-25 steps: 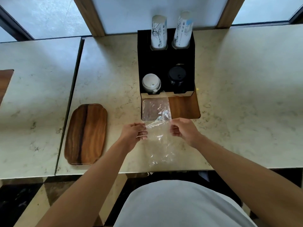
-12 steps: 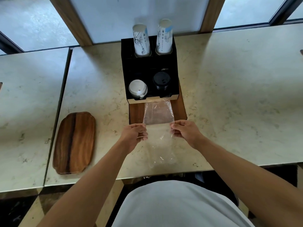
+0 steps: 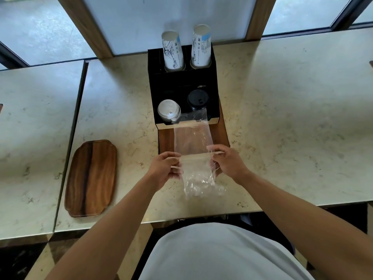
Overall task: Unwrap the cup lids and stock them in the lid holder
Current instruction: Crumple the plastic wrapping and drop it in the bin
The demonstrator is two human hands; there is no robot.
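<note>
Left hand [image 3: 164, 168]: yours; fingers and thumb pinch the left edge of the clear, crinkled plastic wrapper [image 3: 194, 156]; held just above the counter [image 3: 292, 118]
Right hand [image 3: 227, 161]: yours; pinches the right edge of the same wrapper at the same height; the film is stretched flat between the two hands
Wrapper: folded over where you hold it; one flap reaches up toward the holder, the other hangs toward you; looks empty, no lid visible inside
Lid holder: black box-shaped organiser with wooden base [image 3: 182, 85], at the back of the counter, just beyond your hands
Lids: white domed plastic lid [image 3: 169, 111] tops the front-left slot; black plastic lid [image 3: 198, 99] tops the front-right slot; depth of either stack cannot be told
Cups: two printed paper cup stacks [image 3: 186, 48] upright in the rear slots
Aside: oblong dark wooden tray [image 3: 90, 178] to your left, well apart from the holder
Handling, judged: film is very light, limp and slick; it will cling and crumple; pinch at the edges as now, or ball it up
Progress, judged: stocking appears done; wrapper disposal remains
</note>
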